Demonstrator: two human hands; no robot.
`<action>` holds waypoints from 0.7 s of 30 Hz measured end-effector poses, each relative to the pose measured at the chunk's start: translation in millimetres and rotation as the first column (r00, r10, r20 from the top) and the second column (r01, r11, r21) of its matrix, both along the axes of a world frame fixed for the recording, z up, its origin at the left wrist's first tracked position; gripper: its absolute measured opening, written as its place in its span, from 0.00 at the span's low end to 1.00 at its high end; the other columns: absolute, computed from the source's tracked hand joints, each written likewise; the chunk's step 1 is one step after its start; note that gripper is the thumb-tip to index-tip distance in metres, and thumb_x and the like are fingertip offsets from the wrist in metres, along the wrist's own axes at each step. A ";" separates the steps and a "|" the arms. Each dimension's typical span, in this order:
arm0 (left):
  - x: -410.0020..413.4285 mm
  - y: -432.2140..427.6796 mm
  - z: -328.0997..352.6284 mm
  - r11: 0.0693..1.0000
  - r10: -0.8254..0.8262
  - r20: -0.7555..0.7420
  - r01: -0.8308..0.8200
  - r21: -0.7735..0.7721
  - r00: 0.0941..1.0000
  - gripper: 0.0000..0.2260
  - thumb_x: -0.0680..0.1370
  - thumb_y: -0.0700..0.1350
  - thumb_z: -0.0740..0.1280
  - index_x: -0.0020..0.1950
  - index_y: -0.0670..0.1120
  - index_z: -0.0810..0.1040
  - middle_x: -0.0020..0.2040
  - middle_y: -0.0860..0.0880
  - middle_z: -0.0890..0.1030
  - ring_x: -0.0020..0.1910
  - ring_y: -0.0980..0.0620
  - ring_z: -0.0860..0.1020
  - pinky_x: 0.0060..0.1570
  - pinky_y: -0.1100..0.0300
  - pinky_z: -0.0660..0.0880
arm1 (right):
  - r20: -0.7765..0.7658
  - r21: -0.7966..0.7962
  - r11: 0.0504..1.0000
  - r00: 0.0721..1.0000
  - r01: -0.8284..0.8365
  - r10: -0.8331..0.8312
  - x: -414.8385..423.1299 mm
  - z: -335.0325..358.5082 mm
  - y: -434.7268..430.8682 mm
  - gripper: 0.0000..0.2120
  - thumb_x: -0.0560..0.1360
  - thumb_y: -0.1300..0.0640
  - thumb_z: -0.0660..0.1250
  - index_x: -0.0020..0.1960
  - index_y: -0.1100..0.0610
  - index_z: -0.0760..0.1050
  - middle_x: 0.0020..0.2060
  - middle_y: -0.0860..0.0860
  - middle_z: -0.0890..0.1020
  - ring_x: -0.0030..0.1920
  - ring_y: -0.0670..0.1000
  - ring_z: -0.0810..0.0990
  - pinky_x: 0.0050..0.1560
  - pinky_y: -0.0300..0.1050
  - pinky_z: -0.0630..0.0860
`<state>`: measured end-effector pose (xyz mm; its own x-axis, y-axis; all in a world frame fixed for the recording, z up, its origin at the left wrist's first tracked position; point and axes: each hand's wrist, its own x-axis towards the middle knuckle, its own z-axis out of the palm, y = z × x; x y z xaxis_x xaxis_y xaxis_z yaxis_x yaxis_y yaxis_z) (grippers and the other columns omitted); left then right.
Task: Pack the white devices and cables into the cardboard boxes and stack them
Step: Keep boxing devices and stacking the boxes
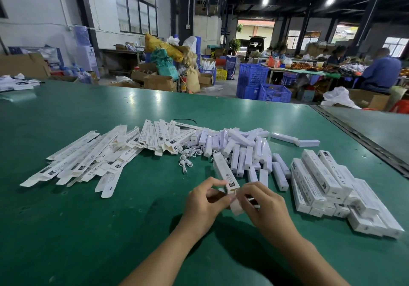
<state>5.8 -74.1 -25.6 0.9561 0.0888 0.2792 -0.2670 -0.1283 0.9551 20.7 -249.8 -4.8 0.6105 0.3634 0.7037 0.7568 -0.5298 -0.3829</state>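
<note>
Near the table's (66,230) front edge, left hand (204,202) and right hand (261,206) pinch the open flap end of one long white box (224,171), between flat cartons (88,159) left and stacked boxes (332,188) right.

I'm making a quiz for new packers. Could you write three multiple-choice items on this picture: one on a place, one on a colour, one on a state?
1. The stack of packed boxes lies:
A. left of the left hand
B. right of the right hand
C. on the floor

2. The table is:
A. green
B. grey
C. brown

3. The held box is:
A. gripped by both hands
B. gripped by one hand only
C. lying untouched

Answers:
1 B: the stack sits on the table, out past the right hand.
2 A: the bare surface is green.
3 A: fingers of both hands pinch its near end.
</note>
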 end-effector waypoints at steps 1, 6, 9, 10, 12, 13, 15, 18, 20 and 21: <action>0.0 -0.5 0.2 1.000 0.010 0.008 -0.010 -0.013 1.000 0.12 0.71 0.49 0.79 0.51 0.56 0.80 0.40 0.51 0.87 0.39 0.53 0.85 0.42 0.62 0.79 | -0.003 -0.010 1.000 1.000 -0.009 0.009 0.0 -0.4 -0.1 0.06 0.74 0.66 0.71 0.47 0.57 0.81 0.48 0.47 0.81 0.42 0.44 0.81 0.42 0.41 0.79; -0.5 1.3 1.1 0.998 0.020 0.027 -0.018 -0.060 0.999 0.11 0.71 0.51 0.77 0.50 0.60 0.80 0.38 0.48 0.86 0.37 0.52 0.84 0.38 0.63 0.76 | -0.080 -0.102 0.991 0.994 -0.088 0.080 2.0 2.4 -4.9 0.18 0.71 0.71 0.70 0.56 0.54 0.82 0.65 0.45 0.77 0.56 0.43 0.81 0.55 0.36 0.77; -0.2 2.6 -0.2 0.998 0.011 0.011 -0.011 -0.060 1.000 0.12 0.69 0.58 0.76 0.51 0.62 0.79 0.39 0.49 0.86 0.39 0.52 0.85 0.40 0.63 0.77 | -0.112 -0.117 0.987 0.989 -0.109 0.096 1.4 4.4 -7.3 0.17 0.70 0.66 0.75 0.56 0.53 0.83 0.65 0.44 0.78 0.57 0.42 0.81 0.58 0.36 0.77; 0.0 2.0 -0.9 0.998 0.000 0.005 0.001 -0.067 1.000 0.13 0.68 0.60 0.76 0.51 0.63 0.79 0.40 0.49 0.86 0.40 0.51 0.86 0.41 0.63 0.78 | -0.108 -0.110 0.989 0.990 -0.103 0.091 0.9 5.2 -7.4 0.14 0.70 0.63 0.76 0.55 0.53 0.83 0.64 0.43 0.78 0.57 0.41 0.81 0.58 0.36 0.77; 0.2 0.4 -1.4 0.996 -0.023 0.004 0.023 -0.082 1.000 0.14 0.67 0.62 0.75 0.51 0.63 0.79 0.41 0.48 0.87 0.42 0.50 0.86 0.44 0.60 0.79 | -0.090 -0.065 0.994 0.992 -0.093 0.087 -0.3 6.6 -6.2 0.10 0.72 0.58 0.75 0.53 0.52 0.84 0.61 0.44 0.80 0.55 0.40 0.81 0.57 0.35 0.77; 0.3 -0.1 -1.4 0.996 -0.030 0.006 0.031 -0.086 1.000 0.15 0.67 0.62 0.75 0.51 0.63 0.79 0.41 0.48 0.87 0.42 0.49 0.86 0.45 0.59 0.80 | -0.089 -0.042 0.995 0.992 -0.091 0.087 -1.1 7.0 -5.1 0.09 0.73 0.56 0.73 0.53 0.52 0.83 0.60 0.44 0.81 0.54 0.38 0.81 0.56 0.34 0.77; 1.0 -0.4 -0.7 0.995 -0.039 0.004 0.039 -0.091 0.999 0.15 0.67 0.63 0.74 0.52 0.63 0.79 0.41 0.48 0.87 0.43 0.49 0.86 0.49 0.53 0.81 | -0.100 -0.016 0.997 0.992 -0.077 0.075 -2.2 5.7 -3.5 0.12 0.73 0.56 0.73 0.56 0.53 0.81 0.55 0.42 0.81 0.50 0.36 0.80 0.52 0.30 0.76; 0.5 -1.3 0.9 0.994 -0.047 -0.022 0.044 -0.099 0.999 0.11 0.69 0.59 0.74 0.50 0.64 0.80 0.42 0.47 0.87 0.43 0.48 0.86 0.53 0.47 0.81 | -0.142 0.003 1.000 0.990 -0.007 0.008 -3.7 4.1 -2.5 0.15 0.73 0.56 0.73 0.59 0.53 0.78 0.46 0.41 0.81 0.46 0.38 0.81 0.46 0.28 0.76; -1.2 -2.2 2.1 0.992 -0.059 -0.024 0.056 -0.111 0.998 0.08 0.72 0.53 0.73 0.49 0.63 0.80 0.43 0.46 0.87 0.44 0.47 0.86 0.54 0.45 0.81 | -0.088 0.000 1.000 0.996 0.008 -0.008 -3.2 4.5 -0.8 0.12 0.73 0.58 0.74 0.56 0.56 0.80 0.47 0.45 0.83 0.43 0.40 0.82 0.45 0.32 0.78; -1.7 -2.4 2.4 0.992 -0.060 -0.022 0.058 -0.115 0.998 0.08 0.73 0.52 0.73 0.49 0.63 0.80 0.43 0.45 0.87 0.44 0.47 0.86 0.55 0.44 0.81 | -0.045 -0.006 1.000 0.999 0.004 -0.004 -2.9 4.7 0.2 0.10 0.73 0.59 0.74 0.53 0.58 0.81 0.49 0.47 0.84 0.42 0.41 0.82 0.45 0.34 0.79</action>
